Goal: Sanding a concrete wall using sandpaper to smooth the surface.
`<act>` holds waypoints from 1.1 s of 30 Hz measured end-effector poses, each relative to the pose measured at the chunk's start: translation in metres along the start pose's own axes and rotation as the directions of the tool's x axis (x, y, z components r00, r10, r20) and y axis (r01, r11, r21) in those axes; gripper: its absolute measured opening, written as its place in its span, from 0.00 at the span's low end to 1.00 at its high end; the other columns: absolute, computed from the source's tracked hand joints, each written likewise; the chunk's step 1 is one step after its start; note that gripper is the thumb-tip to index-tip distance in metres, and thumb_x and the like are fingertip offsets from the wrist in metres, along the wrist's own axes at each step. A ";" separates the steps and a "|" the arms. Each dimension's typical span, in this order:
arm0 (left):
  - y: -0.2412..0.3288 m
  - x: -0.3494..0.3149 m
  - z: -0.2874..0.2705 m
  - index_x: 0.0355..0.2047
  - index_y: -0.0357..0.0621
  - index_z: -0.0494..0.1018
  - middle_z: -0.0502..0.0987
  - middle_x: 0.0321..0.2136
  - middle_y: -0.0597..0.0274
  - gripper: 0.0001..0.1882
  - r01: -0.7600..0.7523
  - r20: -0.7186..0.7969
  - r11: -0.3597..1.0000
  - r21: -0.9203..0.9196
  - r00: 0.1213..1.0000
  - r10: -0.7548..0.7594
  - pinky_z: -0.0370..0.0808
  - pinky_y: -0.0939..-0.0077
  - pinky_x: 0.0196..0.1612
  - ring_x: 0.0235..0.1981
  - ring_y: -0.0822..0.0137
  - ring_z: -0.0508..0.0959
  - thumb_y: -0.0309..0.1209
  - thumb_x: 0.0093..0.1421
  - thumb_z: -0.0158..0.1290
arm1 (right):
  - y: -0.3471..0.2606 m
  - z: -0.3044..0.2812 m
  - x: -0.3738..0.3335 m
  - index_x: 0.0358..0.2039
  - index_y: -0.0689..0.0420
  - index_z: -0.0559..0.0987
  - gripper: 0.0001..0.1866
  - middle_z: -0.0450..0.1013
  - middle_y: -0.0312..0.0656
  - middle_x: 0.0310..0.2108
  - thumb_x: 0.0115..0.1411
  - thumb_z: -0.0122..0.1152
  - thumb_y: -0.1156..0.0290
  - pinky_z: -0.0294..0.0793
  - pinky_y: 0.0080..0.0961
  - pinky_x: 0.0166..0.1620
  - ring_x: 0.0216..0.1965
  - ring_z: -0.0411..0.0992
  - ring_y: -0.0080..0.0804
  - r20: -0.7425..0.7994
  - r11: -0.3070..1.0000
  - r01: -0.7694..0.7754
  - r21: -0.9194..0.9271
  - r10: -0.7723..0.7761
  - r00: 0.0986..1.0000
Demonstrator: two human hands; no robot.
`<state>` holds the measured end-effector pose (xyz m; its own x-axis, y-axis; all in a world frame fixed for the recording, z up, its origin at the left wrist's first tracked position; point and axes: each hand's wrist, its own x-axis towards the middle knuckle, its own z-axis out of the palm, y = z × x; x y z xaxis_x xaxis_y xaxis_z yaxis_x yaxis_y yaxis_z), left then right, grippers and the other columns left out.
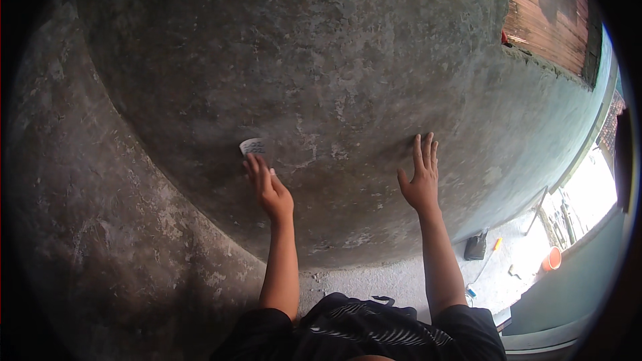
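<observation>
A grey, blotchy plastered wall fills most of the view in front of me. My left hand holds a small piece of sandpaper to its surface, the pale, printed back facing me. The fingers cover the lower part of the sheet and are slightly blurred. Farther right, my right hand lies with fingers stretched out and thumb apart, fingertips at the wall and nothing held.
Another rough wall meets this one at a corner on the left. An opening with reddish boards is at the upper right. Low on the right, a dark container, a yellow-handled tool and an orange bucket are on the bright floor.
</observation>
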<state>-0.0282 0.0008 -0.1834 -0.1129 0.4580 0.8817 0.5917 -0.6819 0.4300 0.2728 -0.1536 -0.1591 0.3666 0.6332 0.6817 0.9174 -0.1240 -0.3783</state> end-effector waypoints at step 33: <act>-0.047 0.026 -0.037 0.65 0.26 0.63 0.57 0.71 0.35 0.22 0.137 -0.121 0.961 -0.240 0.978 -0.170 0.61 0.55 0.70 0.71 0.38 0.58 0.22 0.73 0.43 | -0.008 0.104 -0.020 0.78 0.52 0.46 0.43 0.35 0.48 0.79 0.72 0.43 0.43 0.33 0.57 0.74 0.79 0.32 0.52 -0.279 0.989 -0.143 0.042 0.149 0.949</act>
<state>-0.0882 0.0237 -0.1735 -0.3078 0.4948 0.8126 0.3615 -0.7292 0.5810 0.2417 -0.0860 -0.2353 0.5275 0.3695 0.7650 0.8484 -0.1810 -0.4975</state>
